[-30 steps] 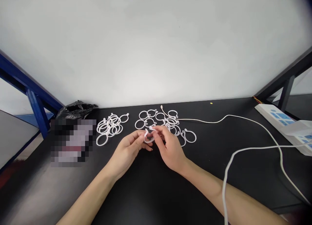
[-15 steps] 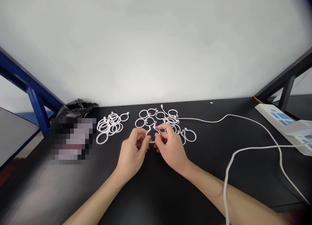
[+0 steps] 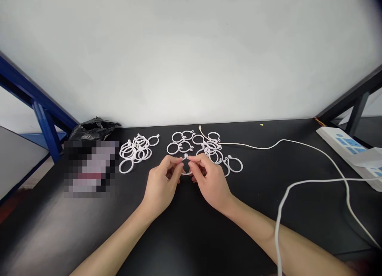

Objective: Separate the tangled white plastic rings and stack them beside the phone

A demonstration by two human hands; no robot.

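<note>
Over the middle of the black table, my left hand [image 3: 161, 184] and my right hand [image 3: 211, 182] pinch a white curtain ring [image 3: 186, 173] from opposite sides between thumbs and fingers. Its two small eyelet ends stand up side by side at the top, close together; whether they touch I cannot tell. My fingers cover both sides of the ring. Just beyond my hands lies a loose group of similar white rings [image 3: 214, 150], several with their ends apart. Left of my left hand is a tighter pile of white rings [image 3: 137, 150], overlapping each other.
A thin white cable [image 3: 253, 147] crosses the table from the ring group rightward, and a thicker loop hangs over my right forearm. On the right is a white power strip [image 3: 343, 140]. A black plastic bag [image 3: 92, 128] and a blurred-out item [image 3: 92, 168] lie at left.
The held ring's eyelet ends have come closer together, and my right fingers have shifted down from its end onto its side. The view has shifted slightly.
</note>
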